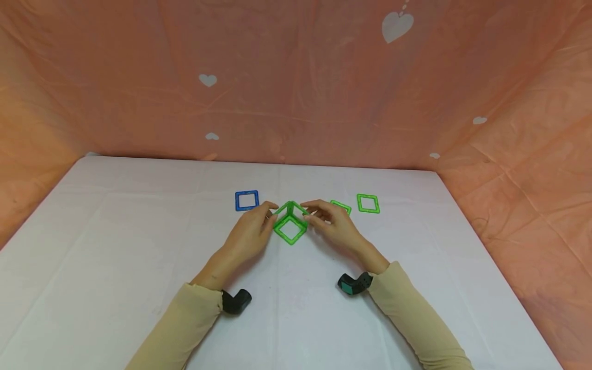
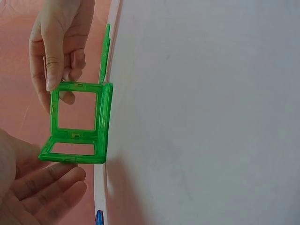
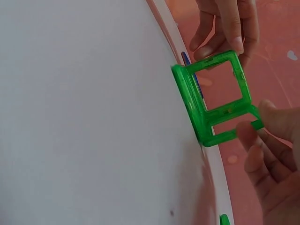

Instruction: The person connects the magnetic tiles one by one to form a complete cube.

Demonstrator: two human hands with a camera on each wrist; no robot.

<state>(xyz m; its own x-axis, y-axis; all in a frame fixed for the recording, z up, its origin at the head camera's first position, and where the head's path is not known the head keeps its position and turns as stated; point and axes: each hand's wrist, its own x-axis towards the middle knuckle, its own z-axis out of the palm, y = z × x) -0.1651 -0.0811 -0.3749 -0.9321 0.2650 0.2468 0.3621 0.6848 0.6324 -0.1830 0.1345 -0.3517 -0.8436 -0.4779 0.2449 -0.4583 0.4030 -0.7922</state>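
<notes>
The green shape (image 1: 290, 216) lay at the left hand's (image 1: 252, 230) three o'clock, the right hand's (image 1: 337, 224) nine. Both hands, fingers nearly together, pinched it.

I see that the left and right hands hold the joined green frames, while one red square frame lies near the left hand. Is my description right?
Not fully: the square frame near the left hand is blue, not red, as the head view shows. The rest is correct: the left hand and the right hand hold the joined green frames.
</notes>
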